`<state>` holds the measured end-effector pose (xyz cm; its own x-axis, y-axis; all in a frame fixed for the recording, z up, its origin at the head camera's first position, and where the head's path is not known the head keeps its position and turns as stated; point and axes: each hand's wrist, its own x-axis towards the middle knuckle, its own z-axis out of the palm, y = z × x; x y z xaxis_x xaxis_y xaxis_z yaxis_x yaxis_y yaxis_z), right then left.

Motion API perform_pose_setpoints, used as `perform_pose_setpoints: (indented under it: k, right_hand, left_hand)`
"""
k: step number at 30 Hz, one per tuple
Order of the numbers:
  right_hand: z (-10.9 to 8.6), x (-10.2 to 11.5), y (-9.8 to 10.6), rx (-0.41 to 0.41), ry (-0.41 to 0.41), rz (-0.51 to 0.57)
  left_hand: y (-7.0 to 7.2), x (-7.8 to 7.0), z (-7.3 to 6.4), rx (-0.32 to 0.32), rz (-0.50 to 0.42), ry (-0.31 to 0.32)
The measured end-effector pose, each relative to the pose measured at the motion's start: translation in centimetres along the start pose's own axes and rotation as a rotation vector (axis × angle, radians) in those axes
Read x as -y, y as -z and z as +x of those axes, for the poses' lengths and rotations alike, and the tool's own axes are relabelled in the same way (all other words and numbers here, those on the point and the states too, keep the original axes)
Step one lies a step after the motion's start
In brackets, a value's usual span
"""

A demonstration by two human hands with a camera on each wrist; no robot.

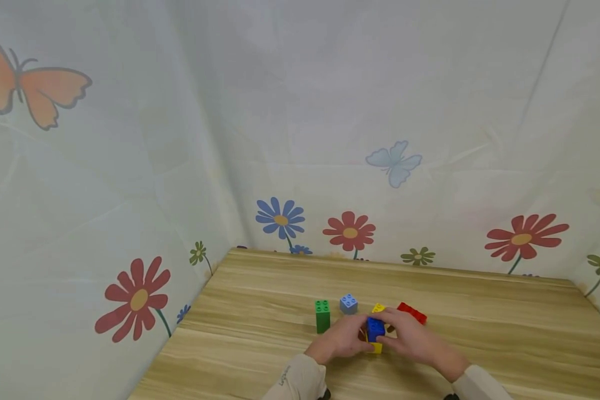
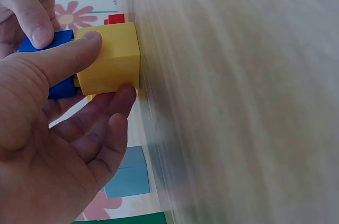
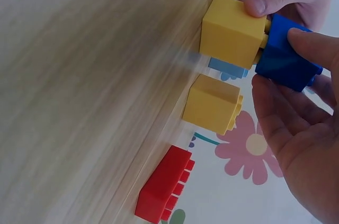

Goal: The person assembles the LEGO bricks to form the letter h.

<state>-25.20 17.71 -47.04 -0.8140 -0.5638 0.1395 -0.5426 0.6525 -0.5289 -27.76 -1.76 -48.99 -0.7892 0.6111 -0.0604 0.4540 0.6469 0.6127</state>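
Note:
Thumb and fingers of my left hand [image 1: 347, 337] pinch a yellow building block [image 2: 111, 57] low over the wooden table. My right hand [image 1: 415, 336] grips a dark blue block [image 3: 286, 54] by its sides, right above the yellow one. Some of the yellow block's studs show in a narrow gap between the two, and the blue block leans slightly in the right wrist view. Behind the hands stands a second yellow block [image 3: 212, 102], partly covered by the right hand in the head view.
A tall green block [image 1: 322, 316] stands left of the hands, with a light blue block [image 1: 349, 304] just behind. A long red block [image 1: 412, 313] lies beyond the right hand. The wooden table [image 1: 260, 328] meets a flower-patterned cloth [image 1: 305, 139] at its back and left.

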Motion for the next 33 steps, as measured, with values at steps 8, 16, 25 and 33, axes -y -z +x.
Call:
perform_pose_setpoints:
  k: [8, 16, 25, 33]
  right_hand:
    - [0.41, 0.34, -0.27, 0.030, -0.001, 0.085]
    - [0.20, 0.15, -0.40, 0.019, -0.011, 0.107]
    - [-0.09, 0.17, -0.51, -0.033, 0.006, 0.080]
    - [0.23, 0.43, -0.16, -0.004, 0.000, 0.063]
  left_hand:
    - [0.05, 0.00, 0.04, 0.004, -0.026, 0.025]
    - [-0.04, 0.07, 0.07, 0.004, -0.031, 0.027]
    - [-0.14, -0.04, 0.12, -0.004, 0.008, 0.008]
    - [-0.15, -0.21, 0.02, -0.001, -0.007, 0.039]
